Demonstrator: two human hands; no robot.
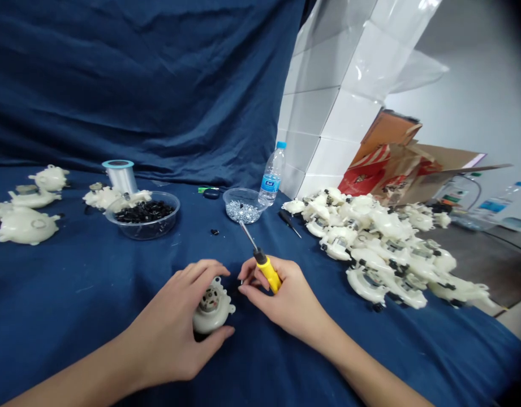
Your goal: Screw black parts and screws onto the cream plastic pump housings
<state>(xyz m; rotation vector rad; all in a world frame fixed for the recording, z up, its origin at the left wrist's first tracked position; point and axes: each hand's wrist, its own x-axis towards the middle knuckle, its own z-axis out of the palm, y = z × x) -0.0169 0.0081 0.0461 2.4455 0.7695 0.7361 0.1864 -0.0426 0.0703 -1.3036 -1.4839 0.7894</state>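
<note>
Left hand (175,316) curled round round cream plastic motor housing (210,321) on dark-blue cloth (86,277). Right hand (288,291) grips yellow-handled steel screwdriver (269,273), apparently pinching small silvery screw (241,282). Step: likely fastening; next calls for screw alignment.

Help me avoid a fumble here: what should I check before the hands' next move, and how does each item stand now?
1. White housing within the left hand's span: ok, thumb and fingers curve around it.
2. Firmness of that hold: cannot tell, the contact is partly hidden.
3. Yellow-handled screwdriver secured: ok, the right hand grips it.
4. Screwdriver tip directed at the housing: not ok, it points up and away.
5. Small piece at the right fingertips identified: cannot tell, too small.
6. Water bottle capped: ok, the blue cap is on.
</note>
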